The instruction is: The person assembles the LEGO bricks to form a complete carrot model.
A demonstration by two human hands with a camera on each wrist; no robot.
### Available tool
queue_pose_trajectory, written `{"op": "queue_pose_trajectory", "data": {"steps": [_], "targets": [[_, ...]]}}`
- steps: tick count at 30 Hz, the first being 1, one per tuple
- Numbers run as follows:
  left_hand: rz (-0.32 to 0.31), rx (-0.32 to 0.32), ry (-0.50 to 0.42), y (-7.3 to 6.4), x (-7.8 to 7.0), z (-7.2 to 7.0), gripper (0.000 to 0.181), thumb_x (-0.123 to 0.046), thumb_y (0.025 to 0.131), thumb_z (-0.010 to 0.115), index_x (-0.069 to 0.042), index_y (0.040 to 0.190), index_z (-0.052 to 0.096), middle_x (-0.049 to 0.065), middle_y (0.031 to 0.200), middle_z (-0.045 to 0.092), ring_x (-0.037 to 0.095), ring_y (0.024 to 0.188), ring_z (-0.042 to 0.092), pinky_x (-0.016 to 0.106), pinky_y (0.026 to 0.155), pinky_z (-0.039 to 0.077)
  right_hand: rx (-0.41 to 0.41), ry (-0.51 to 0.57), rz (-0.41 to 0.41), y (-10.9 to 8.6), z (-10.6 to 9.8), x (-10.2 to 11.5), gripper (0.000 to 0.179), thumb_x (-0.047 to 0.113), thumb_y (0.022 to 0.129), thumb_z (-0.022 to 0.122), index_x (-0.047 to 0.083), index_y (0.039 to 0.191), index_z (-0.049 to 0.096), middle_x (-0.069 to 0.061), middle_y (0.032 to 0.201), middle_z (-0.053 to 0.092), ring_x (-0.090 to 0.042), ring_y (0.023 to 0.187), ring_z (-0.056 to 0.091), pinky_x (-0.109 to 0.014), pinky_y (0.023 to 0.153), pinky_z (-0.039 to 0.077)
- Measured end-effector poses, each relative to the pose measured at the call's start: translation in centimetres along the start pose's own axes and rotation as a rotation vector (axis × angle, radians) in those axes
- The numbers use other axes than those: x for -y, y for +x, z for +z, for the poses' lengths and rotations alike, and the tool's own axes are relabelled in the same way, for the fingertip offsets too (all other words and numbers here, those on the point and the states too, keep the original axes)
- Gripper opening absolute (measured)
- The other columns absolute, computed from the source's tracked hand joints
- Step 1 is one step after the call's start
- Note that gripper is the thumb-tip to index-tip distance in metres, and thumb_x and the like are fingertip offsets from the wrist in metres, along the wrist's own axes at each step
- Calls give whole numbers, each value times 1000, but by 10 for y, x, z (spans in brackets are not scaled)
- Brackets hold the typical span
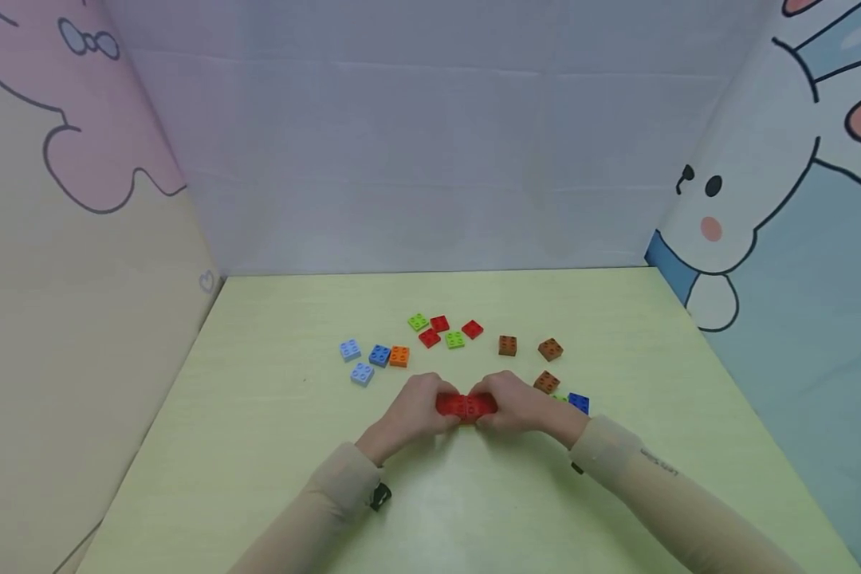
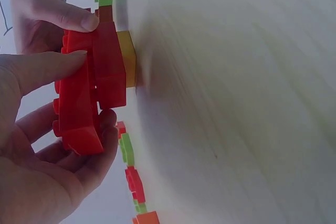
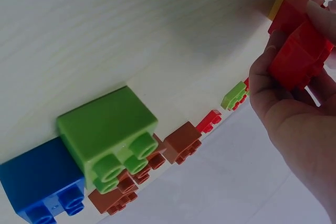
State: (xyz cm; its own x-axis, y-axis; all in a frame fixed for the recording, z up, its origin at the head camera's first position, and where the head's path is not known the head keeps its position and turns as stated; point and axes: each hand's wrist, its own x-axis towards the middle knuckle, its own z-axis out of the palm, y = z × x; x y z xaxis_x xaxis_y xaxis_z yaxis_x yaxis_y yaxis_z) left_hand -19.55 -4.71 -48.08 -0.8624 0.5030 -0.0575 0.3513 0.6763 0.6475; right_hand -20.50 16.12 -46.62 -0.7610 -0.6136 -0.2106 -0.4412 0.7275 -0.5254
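Both hands meet at a small stack of toy building bricks on the table. A yellow brick (image 2: 128,59) forms its base, a red brick (image 2: 111,72) sits over that, and red bricks form the top layer. My left hand (image 1: 423,405) grips the top layer's left red brick (image 2: 79,114), which sticks out past the brick below; its thumb lies along the studded side. At the other end, my right hand (image 1: 514,402) pinches the right red brick (image 3: 299,56) between thumb and fingers. In the head view the hands hide much of the stack.
Behind the hands lie loose red and lime bricks (image 1: 455,340). Light blue bricks (image 1: 362,374), a blue brick (image 1: 379,355) and an orange brick (image 1: 399,356) are to the left. Several brown bricks (image 1: 507,345), a green brick (image 3: 107,124) and another blue brick (image 3: 42,177) lie rightward.
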Motion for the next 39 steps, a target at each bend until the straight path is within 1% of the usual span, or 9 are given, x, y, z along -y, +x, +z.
{"op": "queue_pose_trajectory", "data": {"steps": [5, 9, 12, 19, 24, 28, 34, 39], "targets": [[7, 14, -17, 2, 0, 1, 26, -19, 75, 80, -13, 99, 74, -9, 82, 58, 12, 78, 51, 29, 71, 43, -2, -2, 10, 0, 1, 0, 29, 16, 82, 75, 9, 109, 69, 7, 91, 59, -11, 82, 51, -29, 70, 45], [-5, 25, -27, 3, -1, 0, 25, -18, 75, 81, -12, 98, 73, -9, 79, 60, 13, 76, 53, 29, 70, 44, -3, 0, 13, 0, 2, 0, 29, 16, 82, 75, 9, 109, 69, 7, 91, 59, -12, 82, 51, -30, 70, 45], [-10, 31, -10, 3, -1, 0, 25, -18, 75, 81, -12, 98, 74, -10, 78, 60, 13, 77, 53, 29, 70, 44, -5, 7, 14, 0, 2, 0, 29, 16, 82, 75, 9, 110, 68, 6, 92, 59, -12, 82, 51, -30, 71, 45], [11, 51, 31, 4, -1, 0, 25, -17, 76, 80, -12, 100, 74, -10, 76, 58, 13, 75, 51, 28, 67, 42, -9, 6, 9, 0, 3, -1, 30, 16, 82, 75, 9, 110, 69, 7, 92, 59, -11, 82, 52, -29, 71, 45], [13, 54, 45, 4, -1, 1, 26, -17, 76, 80, -12, 101, 74, -9, 74, 57, 13, 74, 50, 27, 66, 41, -7, 7, 15, 1, 3, -2, 30, 17, 82, 75, 9, 110, 68, 7, 93, 59, -11, 82, 52, -29, 71, 45], [-1, 49, 17, 4, -1, 1, 27, -15, 75, 80, -11, 101, 75, -8, 76, 57, 13, 74, 50, 27, 66, 41, -4, 10, 16, 2, 3, -2, 30, 17, 82, 75, 9, 110, 69, 7, 93, 60, -11, 82, 52, -29, 71, 45], [-39, 39, -55, 4, -1, 2, 29, -13, 74, 81, -10, 103, 75, -7, 79, 57, 14, 78, 50, 27, 67, 42, -5, 22, 29, 2, 4, -2, 31, 17, 82, 75, 9, 111, 69, 8, 92, 59, -12, 83, 52, -29, 71, 45], [-45, 27, -69, 4, 1, 4, 30, -14, 73, 82, -10, 102, 75, -6, 79, 56, 15, 78, 49, 28, 66, 42, -12, 22, 30, 1, 4, -3, 30, 18, 82, 76, 10, 110, 68, 8, 93, 59, -12, 83, 52, -30, 72, 45]]}}
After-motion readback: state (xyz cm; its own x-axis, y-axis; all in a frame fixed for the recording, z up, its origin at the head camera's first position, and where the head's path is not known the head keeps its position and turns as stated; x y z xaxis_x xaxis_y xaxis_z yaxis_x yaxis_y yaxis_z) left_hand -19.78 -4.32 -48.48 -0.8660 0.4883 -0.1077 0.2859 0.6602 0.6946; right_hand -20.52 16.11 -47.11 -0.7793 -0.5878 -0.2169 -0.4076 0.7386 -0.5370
